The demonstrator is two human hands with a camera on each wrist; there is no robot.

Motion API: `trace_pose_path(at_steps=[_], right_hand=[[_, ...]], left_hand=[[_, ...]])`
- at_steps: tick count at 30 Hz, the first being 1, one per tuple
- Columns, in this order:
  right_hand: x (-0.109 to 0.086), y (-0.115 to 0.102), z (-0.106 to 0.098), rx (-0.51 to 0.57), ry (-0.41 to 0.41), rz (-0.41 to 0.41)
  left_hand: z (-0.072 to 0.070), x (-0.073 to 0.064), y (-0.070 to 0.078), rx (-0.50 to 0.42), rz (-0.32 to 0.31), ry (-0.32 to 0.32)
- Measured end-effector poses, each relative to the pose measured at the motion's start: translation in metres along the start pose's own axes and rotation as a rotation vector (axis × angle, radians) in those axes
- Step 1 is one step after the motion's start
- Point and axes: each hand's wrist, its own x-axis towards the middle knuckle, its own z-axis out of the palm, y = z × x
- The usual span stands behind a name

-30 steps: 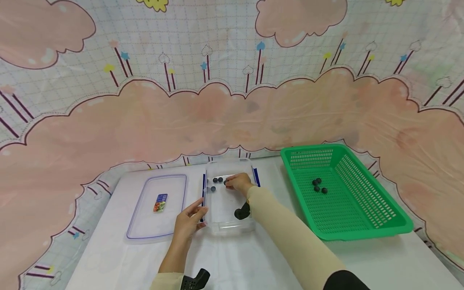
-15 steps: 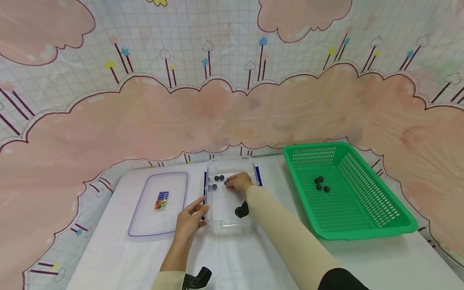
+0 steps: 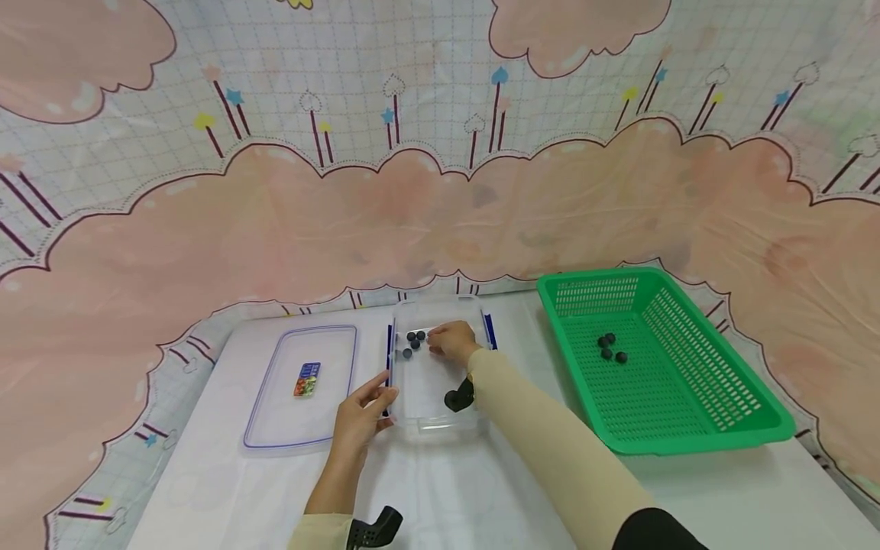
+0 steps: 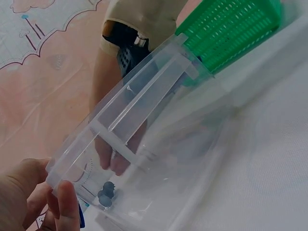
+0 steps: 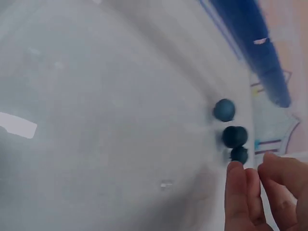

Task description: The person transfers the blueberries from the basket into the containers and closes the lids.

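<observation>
The white table (image 3: 206, 481) spreads across the bottom of the frame. At right stands the green basket (image 3: 715, 443). The clear box (image 3: 429, 399) sits at lower centre, with the flat lid (image 3: 278, 416) just left of it. The left hand (image 3: 359, 416) pinches the box's left edge between thumb and fingers, seemingly steadying it. The right hand (image 3: 454, 341) reaches into the upper part of the box from the right, fingers slightly bent, holding nothing visible. On the lid lies a bright label (image 3: 307, 380). Four basket berries (image 3: 622, 357) lie in the basket; four boxed berries (image 3: 415, 344) cluster left of the right fingertips. The step appears to be placing berries in the box; next probably calls for lifting clear without nudging them, then returning rightward.
</observation>
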Motion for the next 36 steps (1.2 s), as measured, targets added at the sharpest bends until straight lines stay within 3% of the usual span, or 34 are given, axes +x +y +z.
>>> trace_pose_path(at_steps=[4, 7, 11, 15, 20, 24, 31, 36], right_hand=[[-0.011, -0.021, -0.015, 0.068, -0.026, -0.108], [-0.016, -0.04, -0.04, 0.125, -0.029, -0.191], [-0.018, -0.056, -0.096, 0.164, 0.032, -0.271], [-0.024, -0.055, -0.17, 0.098, 0.156, -0.293], [-0.04, -0.026, -0.252, -0.011, 0.241, -0.261], [-0.048, 0.011, -0.29, -0.063, 0.256, -0.232], [-0.053, 0.082, -0.306, -0.086, 0.223, -0.11], [-0.054, 0.111, -0.302, -0.091, 0.187, -0.051]], left_hand=[[0.0, 0.0, 0.001, 0.001, 0.001, -0.004], [0.0, 0.0, 0.001, -0.001, 0.0, -0.007], [0.0, -0.001, 0.001, -0.004, 0.0, -0.009], [0.0, -0.001, 0.0, -0.001, 0.001, -0.007], [-0.001, -0.002, 0.001, 0.007, -0.013, -0.005], [-0.002, -0.002, 0.003, 0.009, -0.022, -0.006], [-0.005, -0.003, 0.002, 0.026, -0.019, -0.004], [-0.005, -0.004, 0.0, 0.028, -0.007, -0.017]])
